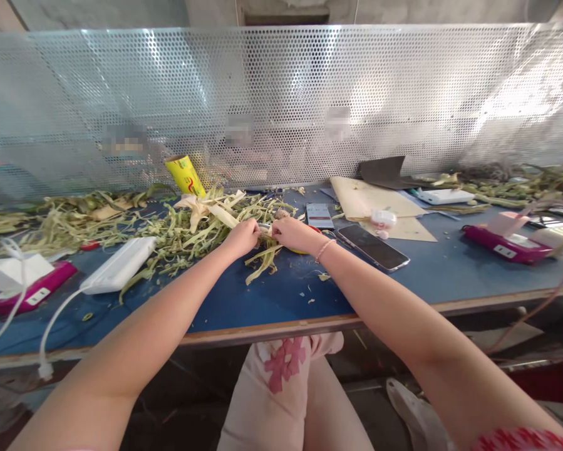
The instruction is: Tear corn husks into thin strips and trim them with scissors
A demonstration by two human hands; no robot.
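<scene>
Both my hands meet over the front of a heap of dried plant strips (180,232) on the blue table. My left hand (244,237) is closed, fingers pinched, at the end of a broad pale plant strip (223,216). Beside it on the right, my right hand (294,232) is also closed, with a beaded bracelet at the wrist. A short pale piece shows between the two hands; its kind is too small to tell. Under the right hand part of a round red and yellow thing (300,252) shows, mostly hidden.
A yellow tube (186,176) leans behind the heap. Right of my hands lie a small grey box (319,216), a phone (374,247), an earbud case (383,219) and brown paper (379,199). White power bank (119,264) and cables lie left. A perforated metal screen (290,94) stands behind.
</scene>
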